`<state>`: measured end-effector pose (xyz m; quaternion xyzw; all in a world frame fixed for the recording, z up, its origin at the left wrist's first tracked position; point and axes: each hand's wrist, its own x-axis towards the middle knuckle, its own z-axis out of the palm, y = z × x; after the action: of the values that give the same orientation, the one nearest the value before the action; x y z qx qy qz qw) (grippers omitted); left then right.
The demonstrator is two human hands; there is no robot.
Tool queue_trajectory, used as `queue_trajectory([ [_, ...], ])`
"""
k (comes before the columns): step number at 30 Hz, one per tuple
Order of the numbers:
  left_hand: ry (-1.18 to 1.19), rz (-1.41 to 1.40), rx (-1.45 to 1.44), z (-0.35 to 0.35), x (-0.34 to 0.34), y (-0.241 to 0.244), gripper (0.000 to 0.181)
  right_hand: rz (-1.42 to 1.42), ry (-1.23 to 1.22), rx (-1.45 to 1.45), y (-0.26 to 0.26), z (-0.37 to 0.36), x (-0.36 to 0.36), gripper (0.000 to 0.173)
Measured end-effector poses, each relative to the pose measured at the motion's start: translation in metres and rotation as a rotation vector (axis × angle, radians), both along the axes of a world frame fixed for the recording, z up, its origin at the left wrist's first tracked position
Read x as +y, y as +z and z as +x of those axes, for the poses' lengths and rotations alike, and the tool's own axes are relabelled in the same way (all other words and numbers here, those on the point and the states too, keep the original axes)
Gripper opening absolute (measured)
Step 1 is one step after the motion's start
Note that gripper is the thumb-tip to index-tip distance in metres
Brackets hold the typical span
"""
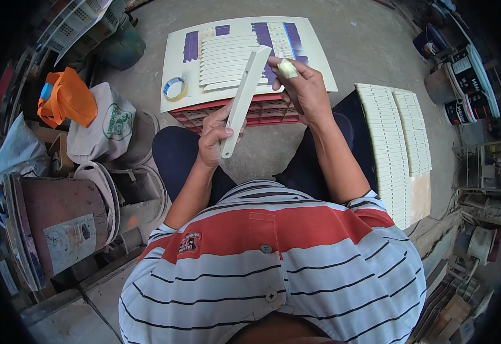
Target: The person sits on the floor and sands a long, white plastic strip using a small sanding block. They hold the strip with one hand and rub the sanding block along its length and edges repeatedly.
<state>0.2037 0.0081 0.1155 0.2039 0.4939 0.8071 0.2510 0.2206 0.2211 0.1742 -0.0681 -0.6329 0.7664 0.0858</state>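
Note:
My left hand (217, 135) grips the lower part of a cream-painted bar (246, 94) with small holes, held tilted above the floor between my knees. Close to the bar's upper end is my right hand (304, 86), its fingers bent, with a piece of pale yellowish material (287, 69) on or at one finger; whether it is tape or cloth I cannot tell. Beyond them, a row of similar cream strips (227, 58) lies on a cream board (177, 47) with purple painted patches. A roll of yellowish tape (175, 89) rests at the board's near left corner.
Red plastic crates (272, 112) support the board. On my right, many cream pieces with holes (388, 146) lie in two rows on a panel (420, 193). At left are an orange bag (72, 101), a white bag (100, 129) and dusty containers (61, 206). Paint buckets (469, 86) stand at far right.

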Motion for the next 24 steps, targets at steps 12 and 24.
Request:
queue_trajectory([
  [12,-0.154,-0.228,0.463,-0.007,0.008,0.023,0.056,0.154,0.106,0.244,0.003,0.007,-0.009,0.021],
  [24,0.067,-0.113,0.3,-0.004,0.015,0.038,0.039,0.73,0.052,0.688,0.018,0.025,-0.014,0.051],
])
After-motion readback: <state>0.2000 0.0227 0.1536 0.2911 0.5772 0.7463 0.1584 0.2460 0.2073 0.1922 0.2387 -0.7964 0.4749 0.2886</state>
